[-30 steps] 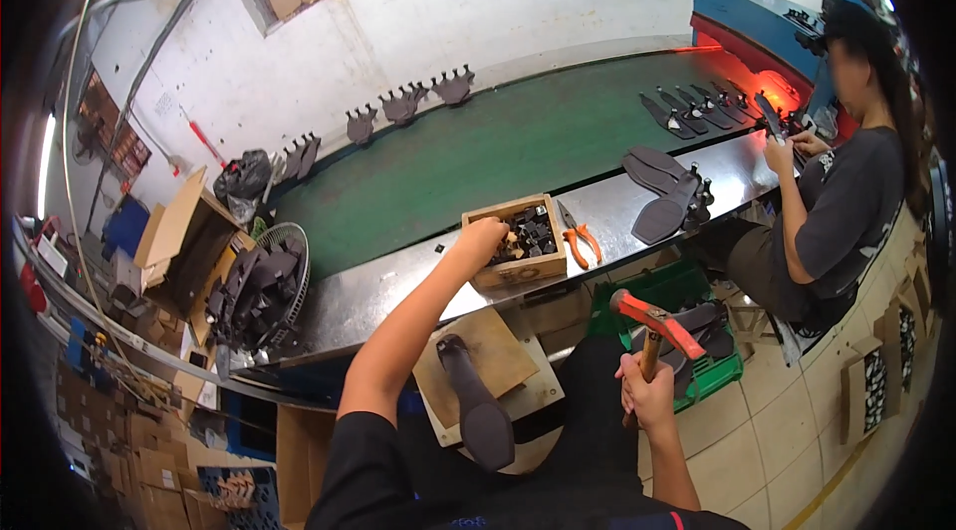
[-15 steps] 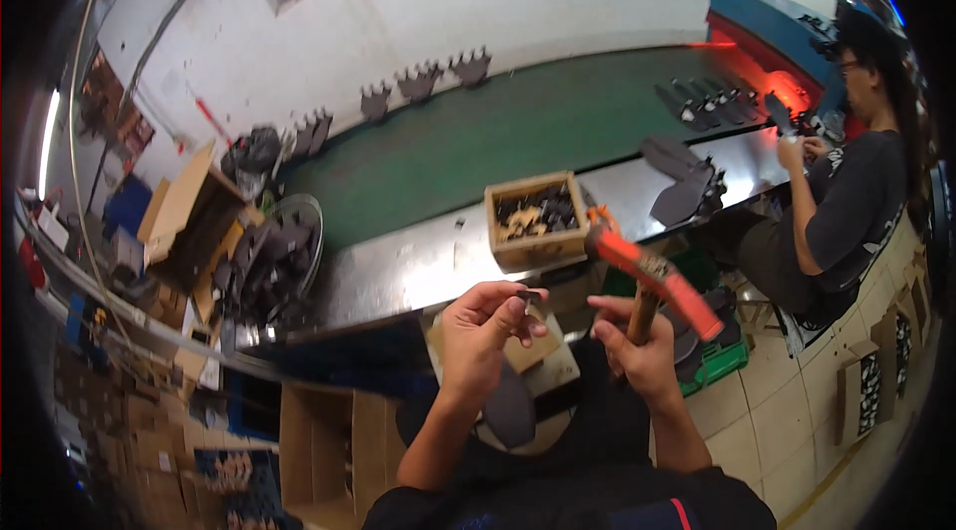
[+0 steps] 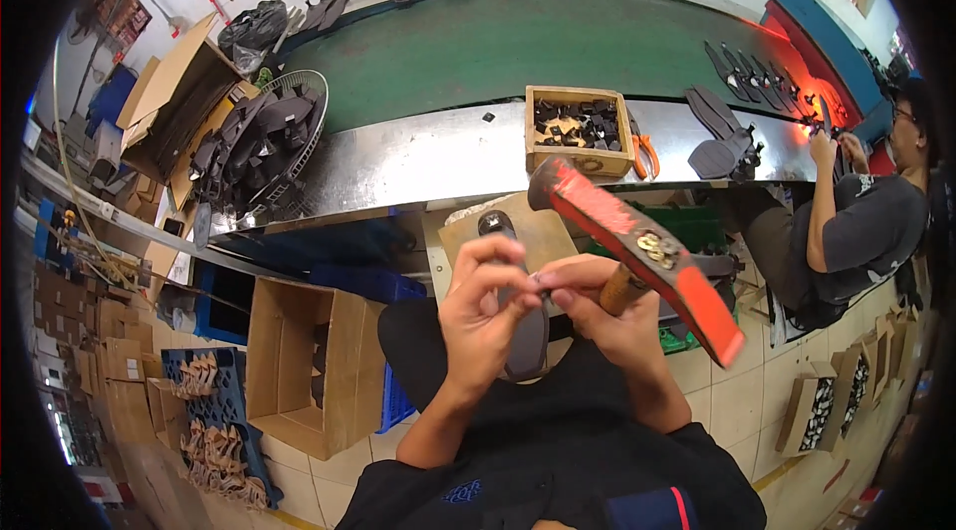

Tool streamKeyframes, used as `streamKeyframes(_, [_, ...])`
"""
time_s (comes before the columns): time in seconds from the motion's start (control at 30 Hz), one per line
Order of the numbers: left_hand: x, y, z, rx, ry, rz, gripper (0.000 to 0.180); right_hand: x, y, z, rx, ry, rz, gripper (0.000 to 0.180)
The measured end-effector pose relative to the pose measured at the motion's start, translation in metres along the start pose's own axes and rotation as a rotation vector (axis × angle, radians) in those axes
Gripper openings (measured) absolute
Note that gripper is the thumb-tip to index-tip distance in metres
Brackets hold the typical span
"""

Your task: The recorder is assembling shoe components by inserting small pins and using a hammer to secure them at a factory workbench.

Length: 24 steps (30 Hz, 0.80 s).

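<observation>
In front of my chest, my left hand (image 3: 483,316) and my right hand (image 3: 607,316) meet at their fingertips. Pinched between them is a small dark piece (image 3: 544,291), mostly covered by the fingers. My right hand also keeps hold of a hammer (image 3: 622,236), its red head tilted above the hand and its wooden handle in the palm. Below my hands lies a dark grey shoe sole (image 3: 528,351), partly hidden by them. A worn board (image 3: 463,226) is just beyond it, with a round black knob (image 3: 494,222) showing.
On the metal bench edge (image 3: 418,156) stand a wooden box (image 3: 578,163) of small black parts and orange-handled pliers (image 3: 647,153). A basket (image 3: 317,122) of dark pieces is left, above an open carton (image 3: 344,391). Dark soles (image 3: 722,156) lie right, near a seated co-worker (image 3: 866,211).
My hands have come together, the right moving left until its fingertips meet the left's at the small piece. The hammer stays in my right hand. The view has tilted downward.
</observation>
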<state>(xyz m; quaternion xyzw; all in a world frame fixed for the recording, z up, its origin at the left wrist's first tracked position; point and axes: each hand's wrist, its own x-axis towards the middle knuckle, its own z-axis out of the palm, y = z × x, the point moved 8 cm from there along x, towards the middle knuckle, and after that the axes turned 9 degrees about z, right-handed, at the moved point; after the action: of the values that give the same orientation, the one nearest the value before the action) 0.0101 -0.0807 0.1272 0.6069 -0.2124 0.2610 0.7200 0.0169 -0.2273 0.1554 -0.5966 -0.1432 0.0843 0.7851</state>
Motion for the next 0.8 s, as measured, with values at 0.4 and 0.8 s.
streamKeyframes(0.4, [0.008,-0.129,-0.054,0.848,-0.166,-0.077,0.028,0.105,0.094,-0.038,-0.269,-0.052,0.11,0.022])
streamKeyframes(0.8, [-0.002,-0.131,-0.056,0.8,-0.121,-0.109,0.026,0.116,0.121,-0.03,-0.417,-0.181,0.182,0.015])
